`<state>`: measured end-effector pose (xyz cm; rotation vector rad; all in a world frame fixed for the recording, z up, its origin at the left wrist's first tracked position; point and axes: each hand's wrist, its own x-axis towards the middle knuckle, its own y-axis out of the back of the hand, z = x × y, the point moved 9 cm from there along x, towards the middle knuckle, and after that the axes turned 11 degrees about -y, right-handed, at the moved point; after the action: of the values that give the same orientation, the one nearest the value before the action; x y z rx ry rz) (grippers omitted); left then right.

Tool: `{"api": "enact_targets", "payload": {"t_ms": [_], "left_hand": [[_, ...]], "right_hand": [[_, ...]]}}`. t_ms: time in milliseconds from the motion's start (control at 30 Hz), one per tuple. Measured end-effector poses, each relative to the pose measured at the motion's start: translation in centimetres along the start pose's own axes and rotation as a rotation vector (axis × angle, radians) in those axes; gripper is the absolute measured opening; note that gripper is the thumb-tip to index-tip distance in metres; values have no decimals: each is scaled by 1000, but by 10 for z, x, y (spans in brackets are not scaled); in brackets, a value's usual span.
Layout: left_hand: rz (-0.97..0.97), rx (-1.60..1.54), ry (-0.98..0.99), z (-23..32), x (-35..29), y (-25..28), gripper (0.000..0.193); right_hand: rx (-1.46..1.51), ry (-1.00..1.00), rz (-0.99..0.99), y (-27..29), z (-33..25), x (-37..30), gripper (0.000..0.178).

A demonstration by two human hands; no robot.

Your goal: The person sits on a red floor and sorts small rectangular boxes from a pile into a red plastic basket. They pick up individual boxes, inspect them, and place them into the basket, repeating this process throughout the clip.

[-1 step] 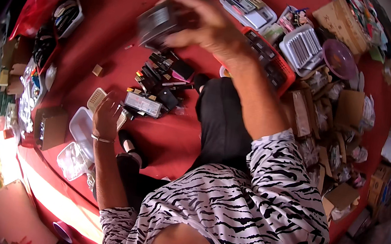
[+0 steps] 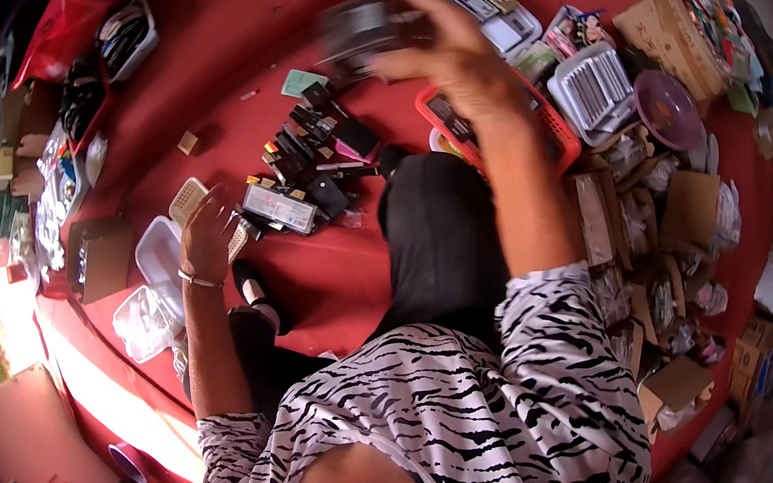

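Note:
My right hand (image 2: 444,55) is raised over the red floor covering, its fingers wrapped round a dark box (image 2: 363,33). The box is smeared by motion, so its details cannot be made out. Below it lies a loose pile of small black boxes (image 2: 296,143), with a white-topped flat box (image 2: 279,209) at its near edge. A pale green card (image 2: 304,83) rests at the pile's far end. My left hand (image 2: 208,233) closes over a beige perforated basket (image 2: 188,199), which shows on both sides of it.
On the right is a red basket (image 2: 557,137) of dark items. A white slotted tray (image 2: 591,90), a purple bowl (image 2: 668,109) and several open cardboard boxes (image 2: 691,212) stand beyond. Clear plastic containers (image 2: 162,258) sit by my left wrist. A small tan box (image 2: 188,143) lies alone at left.
My right hand has carried the dark box to the right, toward the red basket. The pale green card now shows on the floor. The left hand stays at the beige basket.

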<state>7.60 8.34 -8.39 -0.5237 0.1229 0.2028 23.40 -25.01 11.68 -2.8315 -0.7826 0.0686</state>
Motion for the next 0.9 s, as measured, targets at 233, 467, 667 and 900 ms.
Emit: {"api": "enact_targets", "payload": {"t_ms": [233,467,667,900], "left_hand": [[80,438,190,-35,-5,-31,41],[-45,583,316,-66,-3,-39,40],[43,616,348,-77,0,-50,44],[-10,705,374,-80,-4,-60,47]], "right_hand": [[-220,-452,652,261,189,-202,46],[-124,-519,310,248,261,-176,52],[-729,-696,852,325,336,-187,36],[-990,-891,1113,245,289,-176,73]]}}
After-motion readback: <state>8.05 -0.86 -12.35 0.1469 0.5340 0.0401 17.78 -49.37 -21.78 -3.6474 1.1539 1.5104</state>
